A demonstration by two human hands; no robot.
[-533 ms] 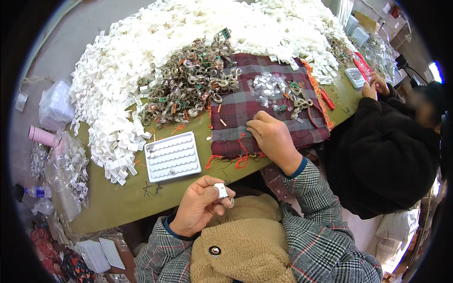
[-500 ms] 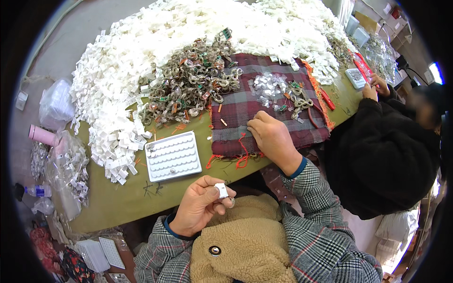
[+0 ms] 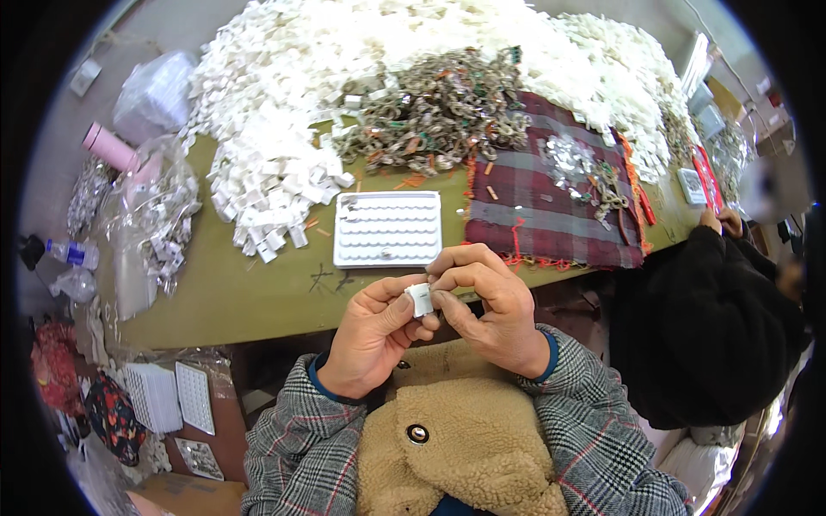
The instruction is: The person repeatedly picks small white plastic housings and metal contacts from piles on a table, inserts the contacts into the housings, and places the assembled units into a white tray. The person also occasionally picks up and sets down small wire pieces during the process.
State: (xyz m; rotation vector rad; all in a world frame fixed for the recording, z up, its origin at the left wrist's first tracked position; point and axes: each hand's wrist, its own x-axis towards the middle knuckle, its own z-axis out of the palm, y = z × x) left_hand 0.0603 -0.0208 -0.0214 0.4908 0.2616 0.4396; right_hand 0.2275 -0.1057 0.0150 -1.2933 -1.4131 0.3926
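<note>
Though small, boxy white casing.

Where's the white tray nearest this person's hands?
In the head view, the tray lies on the table near the middle, left of the plaid cloth and just beyond the left hand and right hand.

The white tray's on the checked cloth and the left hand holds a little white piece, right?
No: the head view shows the white tray on the green table, left of the checked cloth. The left hand does hold a little white piece.
</note>
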